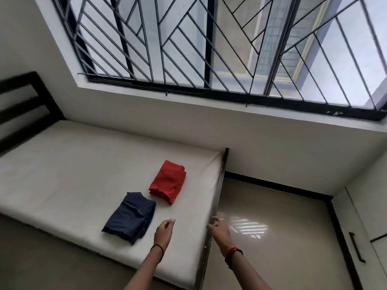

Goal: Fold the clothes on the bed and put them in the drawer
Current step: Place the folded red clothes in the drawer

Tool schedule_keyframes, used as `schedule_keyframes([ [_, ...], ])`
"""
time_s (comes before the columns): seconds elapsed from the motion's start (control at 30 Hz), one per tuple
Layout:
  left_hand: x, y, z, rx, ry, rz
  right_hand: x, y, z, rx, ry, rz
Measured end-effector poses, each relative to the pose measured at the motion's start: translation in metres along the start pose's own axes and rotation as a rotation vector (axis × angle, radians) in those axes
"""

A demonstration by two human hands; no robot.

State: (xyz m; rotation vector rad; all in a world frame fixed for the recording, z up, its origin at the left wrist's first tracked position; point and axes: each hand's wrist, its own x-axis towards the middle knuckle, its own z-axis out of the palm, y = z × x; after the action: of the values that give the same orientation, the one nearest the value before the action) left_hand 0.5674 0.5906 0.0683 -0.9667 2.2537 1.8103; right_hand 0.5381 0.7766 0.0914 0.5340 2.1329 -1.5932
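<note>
Two folded garments lie on the white mattress [73,174] near its foot end: a navy blue one [129,216] closer to me and a red one [168,182] just beyond it. My left hand [165,229] hovers over the mattress just right of the navy garment, fingers loosely curled, holding nothing. My right hand [218,229] reaches over the dark foot rail of the bed [217,195], fingers apart and empty, a ring on one finger.
A dark headboard [23,105] stands at the far left. A barred window [209,49] runs along the wall behind the bed. Glossy beige floor [272,237] lies right of the bed. A white cabinet with a dark handle [357,250] is at the right edge.
</note>
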Motion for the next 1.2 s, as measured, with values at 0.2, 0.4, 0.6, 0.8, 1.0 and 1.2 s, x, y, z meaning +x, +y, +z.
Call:
schedule_keyframes([
  [0.2, 0.056, 0.032, 0.012, -0.032, 0.032, -0.01, 0.059, -0.031, 0.014, -0.058, -0.061, 0.019],
  [0.4, 0.091, 0.043, 0.007, -0.044, 0.06, -0.055, 0.1, -0.056, 0.031, -0.124, -0.114, 0.031],
  [0.6, 0.129, 0.051, -0.015, -0.055, 0.074, -0.111, 0.14, -0.079, 0.06, -0.16, -0.135, 0.041],
  [0.8, 0.187, 0.063, -0.038, -0.025, 0.067, -0.114, 0.179, -0.093, 0.095, -0.11, -0.108, 0.08],
  [1.0, 0.28, 0.06, -0.053, 0.025, -0.06, -0.153, 0.241, -0.089, 0.147, -0.054, -0.036, 0.19],
  [1.2, 0.388, 0.039, -0.071, 0.182, -0.163, -0.172, 0.313, -0.092, 0.201, 0.128, 0.068, 0.321],
])
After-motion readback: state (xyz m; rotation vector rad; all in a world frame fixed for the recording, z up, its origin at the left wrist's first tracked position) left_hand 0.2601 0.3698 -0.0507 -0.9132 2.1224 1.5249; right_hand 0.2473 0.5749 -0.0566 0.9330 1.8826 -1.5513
